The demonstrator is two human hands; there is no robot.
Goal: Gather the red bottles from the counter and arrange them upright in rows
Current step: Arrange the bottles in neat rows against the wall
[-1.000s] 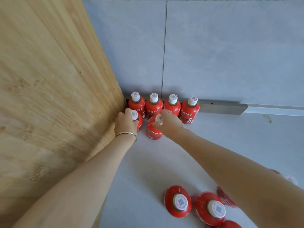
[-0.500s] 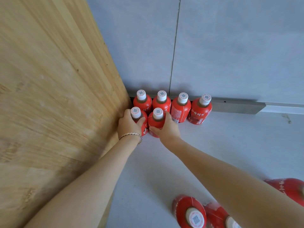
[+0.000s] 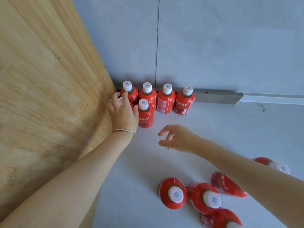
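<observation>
Several red bottles with white caps stand upright in a back row [image 3: 166, 99] against the grey wall. In front of that row stand two more. My left hand [image 3: 122, 111] covers the front-left bottle [image 3: 120, 101] beside the wooden panel, fingers spread over it. The front-right bottle [image 3: 145, 115] stands free next to my thumb. My right hand [image 3: 178, 139] hovers over the counter, open and empty, a little in front of the rows. Several loose bottles [image 3: 172, 193] stand or lie near the bottom right, partly behind my right forearm.
A tall wooden panel [image 3: 49, 96] walls off the left side. Grey wall tiles [image 3: 213, 46] with a metal strip [image 3: 217, 97] close the back. The pale counter [image 3: 230, 129] stretches right of the rows.
My right hand has let go of the front-right bottle and pulled back toward me, opening. My left hand stays on the front-left bottle. The view shifted, showing more loose bottles.
</observation>
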